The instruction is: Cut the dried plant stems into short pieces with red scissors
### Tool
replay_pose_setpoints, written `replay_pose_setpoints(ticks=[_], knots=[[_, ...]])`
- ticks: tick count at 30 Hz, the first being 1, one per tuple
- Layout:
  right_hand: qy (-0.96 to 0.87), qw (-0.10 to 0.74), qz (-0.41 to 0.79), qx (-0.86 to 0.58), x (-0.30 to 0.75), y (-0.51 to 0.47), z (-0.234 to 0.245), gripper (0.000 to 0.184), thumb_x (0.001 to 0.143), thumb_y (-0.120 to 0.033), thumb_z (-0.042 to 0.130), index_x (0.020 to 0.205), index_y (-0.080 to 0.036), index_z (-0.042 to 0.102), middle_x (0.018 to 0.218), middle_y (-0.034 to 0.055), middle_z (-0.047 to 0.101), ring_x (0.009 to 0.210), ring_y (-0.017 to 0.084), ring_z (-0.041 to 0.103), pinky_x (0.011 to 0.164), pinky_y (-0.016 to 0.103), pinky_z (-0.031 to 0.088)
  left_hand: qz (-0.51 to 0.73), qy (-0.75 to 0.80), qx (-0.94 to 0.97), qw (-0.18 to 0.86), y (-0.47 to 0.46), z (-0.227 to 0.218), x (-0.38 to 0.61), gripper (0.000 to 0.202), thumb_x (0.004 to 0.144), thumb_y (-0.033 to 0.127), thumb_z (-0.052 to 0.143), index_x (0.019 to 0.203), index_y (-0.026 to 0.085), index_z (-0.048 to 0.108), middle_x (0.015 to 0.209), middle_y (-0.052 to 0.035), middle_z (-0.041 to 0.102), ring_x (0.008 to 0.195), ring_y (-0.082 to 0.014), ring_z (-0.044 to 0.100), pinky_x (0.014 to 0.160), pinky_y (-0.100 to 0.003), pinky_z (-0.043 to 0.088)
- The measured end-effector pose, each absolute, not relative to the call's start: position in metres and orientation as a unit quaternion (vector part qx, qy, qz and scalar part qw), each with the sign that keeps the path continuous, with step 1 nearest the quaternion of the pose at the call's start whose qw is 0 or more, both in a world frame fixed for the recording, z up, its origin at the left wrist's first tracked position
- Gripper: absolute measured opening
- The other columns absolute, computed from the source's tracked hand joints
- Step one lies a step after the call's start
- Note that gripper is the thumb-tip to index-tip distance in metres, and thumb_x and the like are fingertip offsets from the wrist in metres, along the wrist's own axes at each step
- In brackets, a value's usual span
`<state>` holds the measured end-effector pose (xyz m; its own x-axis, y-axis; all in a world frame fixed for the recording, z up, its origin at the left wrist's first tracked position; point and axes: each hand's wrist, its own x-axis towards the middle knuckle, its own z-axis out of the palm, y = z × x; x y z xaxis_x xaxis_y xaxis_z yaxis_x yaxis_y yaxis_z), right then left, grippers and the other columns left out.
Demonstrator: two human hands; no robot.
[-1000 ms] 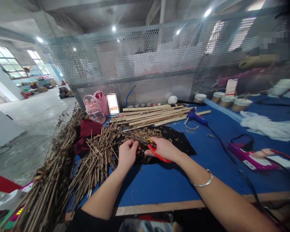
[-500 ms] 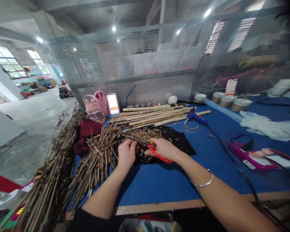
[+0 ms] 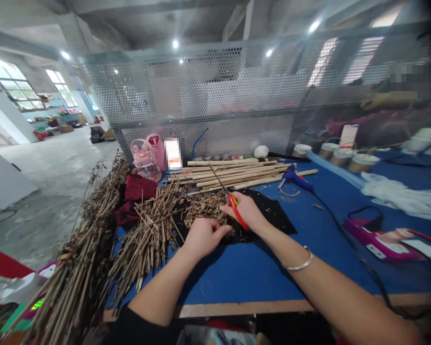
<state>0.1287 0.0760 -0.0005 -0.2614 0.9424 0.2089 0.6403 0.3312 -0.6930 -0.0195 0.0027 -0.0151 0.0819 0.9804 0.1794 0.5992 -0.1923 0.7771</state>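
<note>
My right hand [image 3: 249, 211] grips scissors [image 3: 240, 215] by their red and yellow handle, the thin blades pointing up and away to the left. Just below and left, my left hand [image 3: 204, 237] rests at the near edge of a heap of dried plant bits [image 3: 204, 207]. Its fingers curl under and its thumb points right; whatever they pinch is hidden. Under the heap lies a black sheet [image 3: 278, 215]. Left of it a loose pile of dry cut stalks [image 3: 153, 235] spreads on the blue table [image 3: 233, 282].
Long pale sticks [image 3: 233, 177] lie behind the heap. To the right are a blue glue gun [image 3: 298, 179] with a trailing cord and a purple power strip [image 3: 377, 239]. A tall bundle of dry stalks [image 3: 75, 258] leans along the left edge. A perforated metal screen [image 3: 201, 96] stands behind.
My left hand has moved down and right, away from the blades. The scissors have swung from pointing left to pointing up and away. The view has shifted slightly.
</note>
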Motion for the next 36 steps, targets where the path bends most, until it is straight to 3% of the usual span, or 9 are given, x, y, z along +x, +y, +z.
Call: replay_pose_setpoints(ticks=[4,12,16,19,23,26,29,33,36], knots=[[-0.78,0.294,0.23,-0.502,0.101,0.082,0.009,0.02,0.064,-0.036,0.058,0.066,-0.019,0.047,0.06,-0.0035,0.051,0.054,0.01,0.042,0.052,0.021,0.032,0.324,0.568,0.705,0.276,0.002,-0.017,-0.02,0.041,0.071,0.048,0.054,0.047,0.015,0.059,0.04,0.002,0.046,0.039,-0.0077,0.031,0.043,-0.023,0.02],[-0.786,0.285,0.199,-0.512,0.085,0.084,0.016,0.009,0.062,-0.025,0.052,0.064,-0.019,0.046,0.058,-0.0028,0.054,0.054,0.011,0.044,0.052,0.021,0.031,0.355,0.545,0.714,0.26,0.007,-0.021,-0.023,0.034,0.077,0.04,0.05,0.06,0.016,0.066,0.05,-0.0024,0.058,0.044,-0.011,0.044,0.047,-0.022,0.03],[-0.737,0.336,0.303,-0.502,0.112,0.077,0.022,0.014,0.062,-0.028,0.053,0.07,-0.021,0.042,0.055,-0.0038,0.054,0.048,0.011,0.046,0.048,0.022,0.035,0.392,0.553,0.65,0.344,0.01,-0.025,-0.021,0.033,0.083,0.034,0.039,0.089,0.017,0.066,0.055,-0.0016,0.06,0.037,-0.01,0.047,0.045,-0.022,0.035],[-0.67,0.393,0.374,-0.506,0.134,0.063,0.029,0.02,0.061,-0.03,0.056,0.07,-0.022,0.04,0.054,-0.0039,0.053,0.043,0.011,0.046,0.045,0.023,0.037,0.428,0.564,0.617,0.345,0.012,-0.029,-0.021,0.031,0.08,0.034,0.046,0.101,0.018,0.062,0.06,-0.0011,0.061,0.037,-0.0097,0.049,0.046,-0.022,0.038],[-0.616,0.437,0.406,-0.515,0.159,0.046,0.036,0.019,0.06,-0.027,0.055,0.072,-0.021,0.04,0.053,-0.0041,0.053,0.043,0.01,0.045,0.042,0.022,0.034,0.474,0.588,0.592,0.281,0.019,-0.026,-0.03,0.024,0.079,0.031,0.049,0.093,0.016,0.063,0.062,-0.0019,0.061,0.048,-0.0118,0.054,0.053,-0.023,0.044],[-0.607,0.45,0.418,-0.504,0.168,0.042,0.039,0.019,0.061,-0.026,0.054,0.074,-0.021,0.041,0.053,-0.004,0.052,0.044,0.01,0.045,0.041,0.022,0.032,0.541,0.607,0.567,0.129,0.029,-0.018,-0.048,0.03,0.079,0.02,0.047,0.107,0.015,0.057,0.092,-0.0091,0.063,0.081,-0.0171,0.06,0.076,-0.028,0.046],[-0.619,0.446,0.422,-0.49,0.17,0.041,0.04,0.019,0.061,-0.025,0.053,0.073,-0.021,0.039,0.054,-0.0046,0.051,0.045,0.01,0.045,0.042,0.022,0.033,0.474,0.646,0.597,0.037,0.04,-0.012,-0.068,0.039,0.075,0.006,0.043,0.11,0.014,0.058,0.116,-0.0129,0.057,0.109,-0.021,0.05,0.095,-0.032,0.037],[-0.649,0.447,0.39,-0.477,0.166,0.037,0.043,0.016,0.061,-0.023,0.052,0.072,-0.021,0.04,0.054,-0.005,0.049,0.046,0.01,0.045,0.046,0.022,0.036,0.316,0.741,0.592,0.028,0.05,-0.012,-0.089,0.031,0.076,0.011,0.045,0.099,0.015,0.066,0.099,-0.016,0.065,0.095,-0.0254,0.059,0.085,-0.034,0.042],[-0.654,0.46,0.35,-0.488,0.166,0.031,0.049,0.016,0.059,-0.022,0.053,0.07,-0.021,0.041,0.054,-0.0046,0.048,0.046,0.009,0.043,0.046,0.022,0.036,0.297,0.782,0.548,-0.003,0.054,-0.014,-0.099,0.03,0.08,0.017,0.042,0.096,0.015,0.067,0.091,-0.0167,0.067,0.088,-0.0257,0.061,0.08,-0.033,0.043]])
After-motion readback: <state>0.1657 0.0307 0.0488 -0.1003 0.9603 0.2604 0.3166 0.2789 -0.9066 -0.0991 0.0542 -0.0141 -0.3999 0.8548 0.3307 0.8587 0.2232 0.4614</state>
